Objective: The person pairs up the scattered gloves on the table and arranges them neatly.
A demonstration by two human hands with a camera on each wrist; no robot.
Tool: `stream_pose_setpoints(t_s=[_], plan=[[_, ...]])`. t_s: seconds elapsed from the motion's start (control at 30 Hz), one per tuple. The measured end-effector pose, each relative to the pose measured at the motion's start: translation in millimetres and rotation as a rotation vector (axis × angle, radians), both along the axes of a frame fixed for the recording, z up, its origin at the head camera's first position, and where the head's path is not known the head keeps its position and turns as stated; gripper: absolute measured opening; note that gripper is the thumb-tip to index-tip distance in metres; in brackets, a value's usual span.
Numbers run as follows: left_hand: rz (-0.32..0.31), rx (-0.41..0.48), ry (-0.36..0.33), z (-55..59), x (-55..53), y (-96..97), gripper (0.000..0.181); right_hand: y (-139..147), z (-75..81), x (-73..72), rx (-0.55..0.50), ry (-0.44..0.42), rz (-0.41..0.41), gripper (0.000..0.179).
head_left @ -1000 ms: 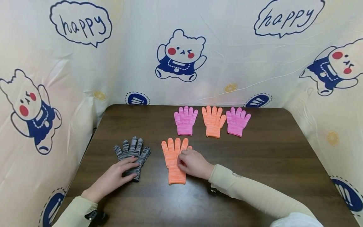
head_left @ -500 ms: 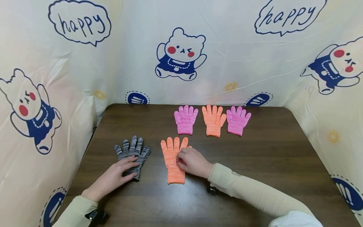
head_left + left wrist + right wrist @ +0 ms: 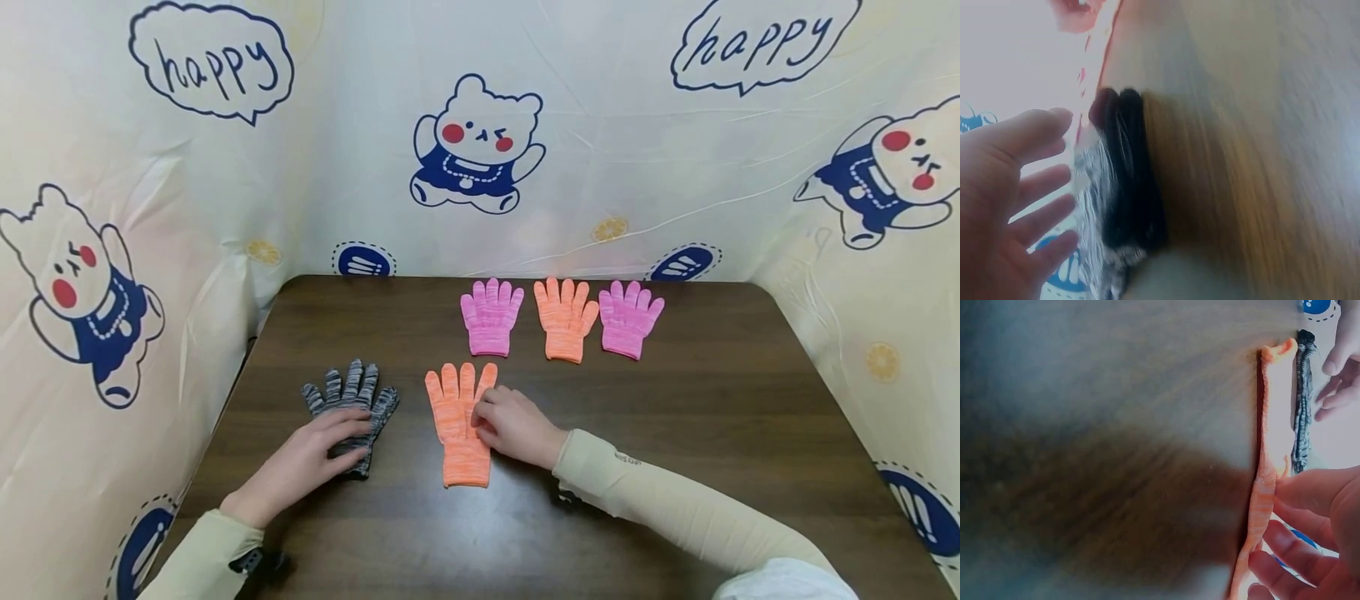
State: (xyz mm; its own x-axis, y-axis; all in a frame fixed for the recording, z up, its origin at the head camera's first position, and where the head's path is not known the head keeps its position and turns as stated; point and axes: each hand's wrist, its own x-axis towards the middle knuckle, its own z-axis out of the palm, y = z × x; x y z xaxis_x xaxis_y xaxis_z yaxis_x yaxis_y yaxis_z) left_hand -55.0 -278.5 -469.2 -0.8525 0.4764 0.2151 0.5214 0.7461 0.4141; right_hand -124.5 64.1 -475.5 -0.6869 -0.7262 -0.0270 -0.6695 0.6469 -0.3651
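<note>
A grey-and-black striped knit glove [image 3: 352, 407] lies flat on the left of the table. Over its cuff side is my left hand [image 3: 326, 446], fingers loosely spread; in the left wrist view the fingertips stand clear of the dark glove [image 3: 1129, 175]. To its right lies an orange knit glove [image 3: 457, 429], cuff toward me. My right hand [image 3: 517, 425] is at its right side, hiding the glove's thumb. In the right wrist view, my thumb and fingertips are at the orange glove's edge [image 3: 1263, 494], loosely bent, with a gap between them.
Along the back of the brown table [image 3: 675, 467] lie a pink glove [image 3: 491, 321], another orange glove [image 3: 564, 321] and a second pink glove [image 3: 628, 323]. A printed curtain [image 3: 337, 150] surrounds the table on the back and sides.
My left hand has lifted slightly off the grey glove. My right hand has shifted a little to the right on the orange glove, which lies almost where it was.
</note>
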Motion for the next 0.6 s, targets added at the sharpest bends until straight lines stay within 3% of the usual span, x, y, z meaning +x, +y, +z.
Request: stream_pose_setpoints(t_s=[0.13,0.6], plan=[[-0.019,0.018,0.018,2.9,-1.6,13.3,0.035,1.2,1.5,-1.8,0.013,-0.012,0.012,0.009],[-0.179,0.025,-0.165,1.4,-6.6,71.0,0.036,4.7,4.5,-3.9,0.011,-0.026,0.041,0.009]])
